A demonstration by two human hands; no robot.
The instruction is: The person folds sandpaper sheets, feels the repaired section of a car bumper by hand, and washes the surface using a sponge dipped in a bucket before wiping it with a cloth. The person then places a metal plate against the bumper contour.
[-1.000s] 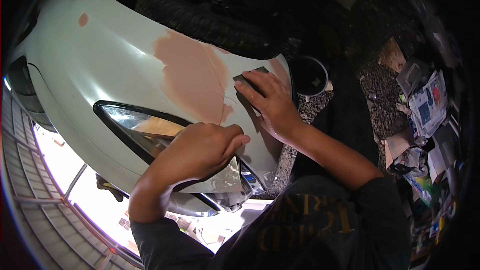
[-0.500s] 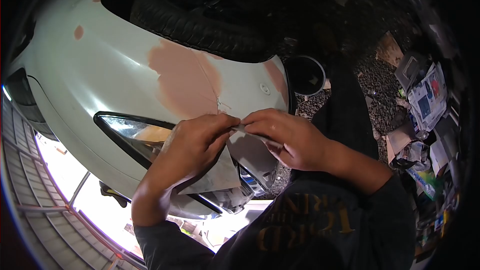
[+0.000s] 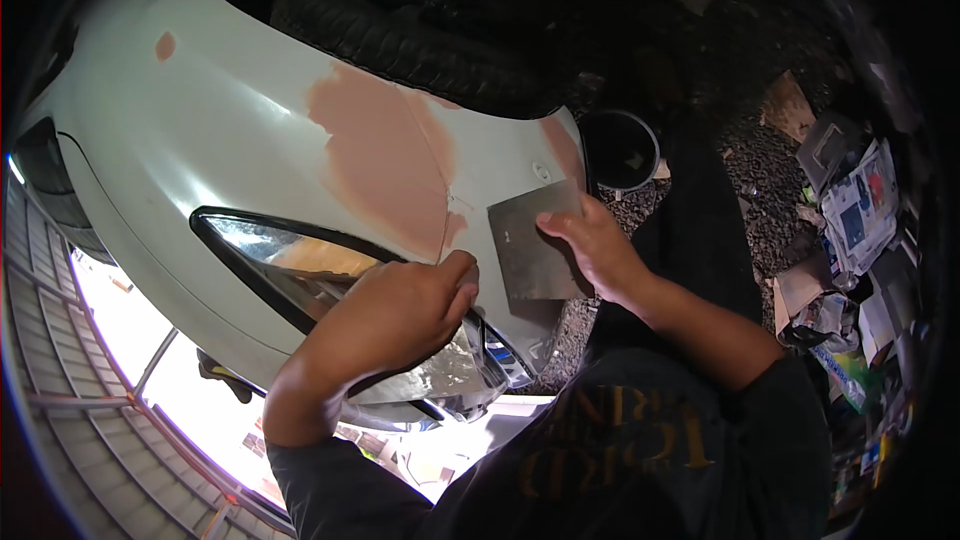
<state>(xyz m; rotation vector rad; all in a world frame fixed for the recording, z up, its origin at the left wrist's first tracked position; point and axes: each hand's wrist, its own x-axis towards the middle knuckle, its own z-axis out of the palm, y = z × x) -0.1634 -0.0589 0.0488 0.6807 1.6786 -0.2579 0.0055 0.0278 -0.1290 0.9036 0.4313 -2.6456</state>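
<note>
A thin, grey, square sheet [image 3: 535, 250] that looks like sandpaper is pinched in my right hand [image 3: 604, 252], its thumb on the face. My left hand [image 3: 405, 315] is closed with curled fingers, palm side mostly hidden. Below it, a second, shiny grey sheet [image 3: 440, 377] shows, apparently in its grip. Both hands are over the front corner of a white car body [image 3: 265, 150]. A large pinkish patch [image 3: 385, 160] covers part of the panel above my left hand. The headlight [image 3: 290, 255] lies just left of that hand.
A tyre [image 3: 400, 50] sits in the wheel arch at the top. Near the bumper end stands a dark round bucket [image 3: 621, 150] on gravel [image 3: 765, 190]. Newspapers [image 3: 858, 205], cardboard [image 3: 800, 285] and other litter are heaped at the right.
My hands were together, fingers meeting on the sheet material. They have parted: the right moved slightly right with one square piece turned flat to view, while the left moved slightly down.
</note>
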